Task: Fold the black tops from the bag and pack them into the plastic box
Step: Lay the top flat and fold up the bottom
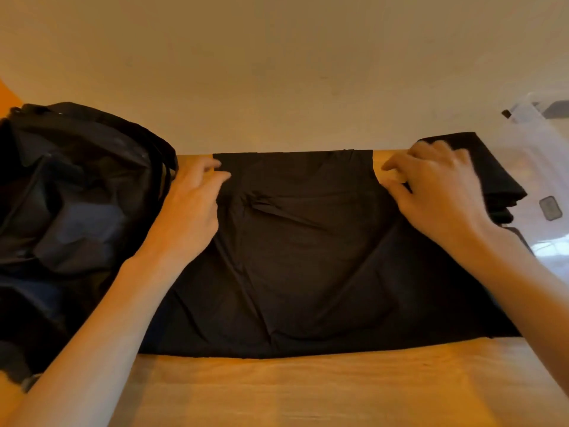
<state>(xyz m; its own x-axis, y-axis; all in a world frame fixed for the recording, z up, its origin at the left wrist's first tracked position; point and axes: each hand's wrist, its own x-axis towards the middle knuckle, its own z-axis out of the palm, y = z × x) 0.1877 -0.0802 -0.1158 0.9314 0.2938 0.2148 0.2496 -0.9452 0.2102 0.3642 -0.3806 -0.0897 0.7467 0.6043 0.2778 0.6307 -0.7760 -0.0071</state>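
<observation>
A black top (301,257) lies spread flat on the wooden table (308,392), its far edge reaching the wall. My left hand (192,208) rests on its far left edge, fingers bent and pinching the cloth. My right hand (437,192) pinches the far right edge in the same way. An open black bag (70,211) with dark cloth inside stands at the left, touching my left wrist. A clear plastic box (542,167) sits at the right edge. Folded black tops (492,167) lie in it, just behind my right hand.
A plain cream wall (277,72) rises directly behind the table's far edge. Bare wood shows along the near part of the table, in front of the top.
</observation>
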